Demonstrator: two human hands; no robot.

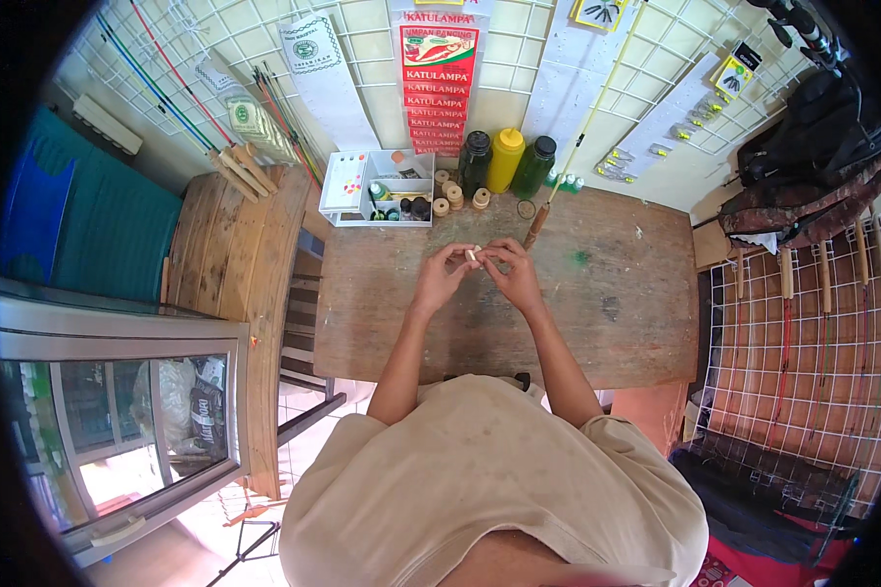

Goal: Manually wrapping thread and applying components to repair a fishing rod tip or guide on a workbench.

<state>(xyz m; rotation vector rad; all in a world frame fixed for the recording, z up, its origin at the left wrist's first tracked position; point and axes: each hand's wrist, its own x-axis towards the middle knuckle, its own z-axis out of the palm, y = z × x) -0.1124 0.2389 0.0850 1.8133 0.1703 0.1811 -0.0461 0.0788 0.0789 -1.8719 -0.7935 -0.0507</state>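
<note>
Over the back half of the wooden table (411,323), my two hands meet fingertip to fingertip. My left hand (442,279) is closed in a pinch on a small whitish piece (472,254), too small for me to name its kind. Close beside it, my right hand (514,272) has its thumb and fingers pressed together at the same spot; whether it grips the piece or something thinner is hidden. Just beyond my right hand stands a thin yellow fishing rod with a wooden handle (535,227). Several wooden thread spools (455,199) are behind my hands.
A white organizer box (401,217) with small bottles stands at the back left. Beside it are a dark bottle (475,166), a yellow squeeze bottle (505,161) and a green bottle (533,168). Wooden-handled rods (240,171) lean at left; a backpack (812,127) hangs at right.
</note>
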